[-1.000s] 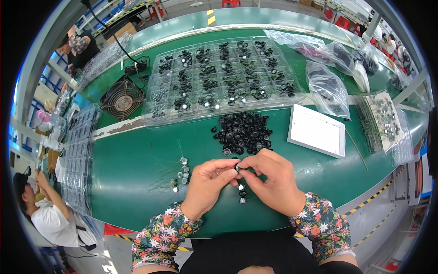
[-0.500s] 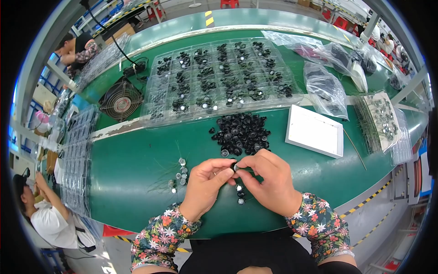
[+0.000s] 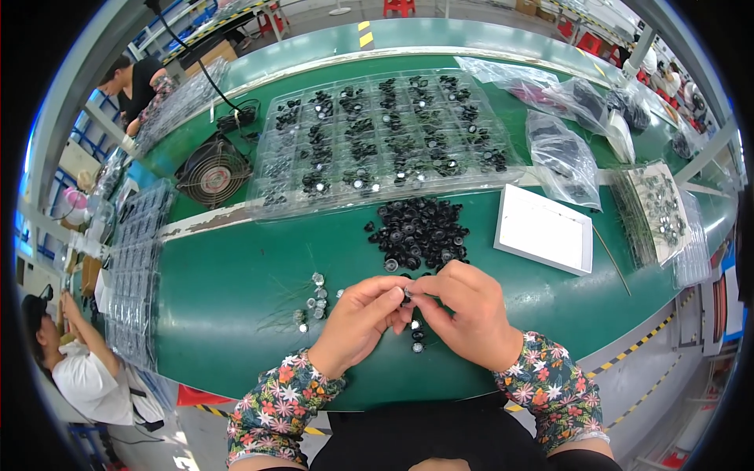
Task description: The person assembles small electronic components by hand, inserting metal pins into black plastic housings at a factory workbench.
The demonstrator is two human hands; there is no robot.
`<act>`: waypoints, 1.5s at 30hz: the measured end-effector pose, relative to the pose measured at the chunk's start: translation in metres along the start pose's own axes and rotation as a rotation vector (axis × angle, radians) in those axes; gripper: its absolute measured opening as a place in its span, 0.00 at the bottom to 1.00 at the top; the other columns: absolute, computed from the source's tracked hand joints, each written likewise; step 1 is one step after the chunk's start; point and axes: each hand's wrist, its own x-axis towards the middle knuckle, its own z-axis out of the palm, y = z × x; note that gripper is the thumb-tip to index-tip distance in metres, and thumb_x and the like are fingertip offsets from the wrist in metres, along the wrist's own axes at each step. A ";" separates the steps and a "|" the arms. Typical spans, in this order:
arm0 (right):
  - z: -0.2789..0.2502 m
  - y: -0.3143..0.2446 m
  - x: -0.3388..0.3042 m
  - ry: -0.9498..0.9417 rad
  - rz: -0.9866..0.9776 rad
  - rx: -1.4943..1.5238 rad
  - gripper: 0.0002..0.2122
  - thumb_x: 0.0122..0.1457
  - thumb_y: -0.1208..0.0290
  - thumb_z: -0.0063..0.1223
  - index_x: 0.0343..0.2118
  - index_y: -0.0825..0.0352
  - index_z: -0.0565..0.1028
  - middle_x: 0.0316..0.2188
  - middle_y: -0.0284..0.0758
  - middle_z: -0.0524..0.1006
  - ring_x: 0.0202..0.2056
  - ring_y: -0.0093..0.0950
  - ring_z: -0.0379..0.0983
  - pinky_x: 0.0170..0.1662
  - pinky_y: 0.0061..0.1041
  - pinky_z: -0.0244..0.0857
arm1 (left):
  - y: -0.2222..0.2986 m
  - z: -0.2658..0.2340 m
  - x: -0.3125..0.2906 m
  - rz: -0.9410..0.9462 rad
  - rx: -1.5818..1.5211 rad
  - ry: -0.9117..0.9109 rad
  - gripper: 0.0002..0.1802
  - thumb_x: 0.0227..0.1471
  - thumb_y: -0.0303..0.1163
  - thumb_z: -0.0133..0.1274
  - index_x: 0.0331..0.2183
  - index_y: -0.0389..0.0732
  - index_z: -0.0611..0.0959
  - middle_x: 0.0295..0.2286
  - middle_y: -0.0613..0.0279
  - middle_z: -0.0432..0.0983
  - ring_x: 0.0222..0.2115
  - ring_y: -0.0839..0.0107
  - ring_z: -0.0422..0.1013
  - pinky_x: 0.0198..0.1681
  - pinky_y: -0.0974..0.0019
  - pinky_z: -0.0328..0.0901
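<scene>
My left hand (image 3: 357,323) and my right hand (image 3: 471,318) meet over the front of the green table. Between their fingertips they pinch a small black round part (image 3: 407,295) with a pale, shiny middle; the fingers partly cover it. Just below it, a short column of black parts with shiny centres (image 3: 418,347) lies on the tabletop. Beyond my fingers is a heap of black ring-like parts (image 3: 416,228). Left of my left hand lie several silvery round pieces with thin wire-like strands (image 3: 317,292).
A clear compartment tray (image 3: 377,137) filled with black parts spans the back. Left of it stands a black fan (image 3: 214,169). On the right are a white box (image 3: 543,230), a thin stick (image 3: 611,259), plastic bags (image 3: 559,157) and a stack holding wired pieces (image 3: 660,212). Two people work at left.
My fingers have shifted slightly around the small black part, which both hands still hold. The view has moved a little. At the far left, a person has straightened an arm downward.
</scene>
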 end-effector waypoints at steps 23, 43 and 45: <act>0.001 0.003 -0.001 0.091 -0.035 -0.100 0.09 0.38 0.77 0.63 0.27 0.62 0.77 0.36 0.31 0.73 0.35 0.31 0.69 0.41 0.32 0.60 | -0.006 0.000 0.001 -0.009 -0.230 -0.030 0.11 0.57 0.26 0.48 0.43 0.38 0.77 0.35 0.63 0.75 0.35 0.76 0.70 0.35 0.71 0.65; 0.003 0.010 -0.002 0.094 0.008 0.054 0.13 0.38 0.79 0.63 0.29 0.63 0.75 0.33 0.31 0.73 0.37 0.33 0.69 0.43 0.34 0.61 | 0.004 0.004 -0.002 0.034 -0.173 -0.001 0.12 0.56 0.24 0.49 0.44 0.36 0.77 0.37 0.58 0.75 0.36 0.73 0.73 0.34 0.73 0.67; 0.003 0.009 0.000 0.122 0.012 0.058 0.12 0.38 0.80 0.63 0.29 0.64 0.75 0.33 0.31 0.73 0.37 0.33 0.69 0.44 0.35 0.61 | 0.005 0.003 -0.003 0.034 -0.178 -0.011 0.13 0.56 0.24 0.49 0.44 0.35 0.77 0.38 0.57 0.76 0.36 0.72 0.73 0.35 0.73 0.67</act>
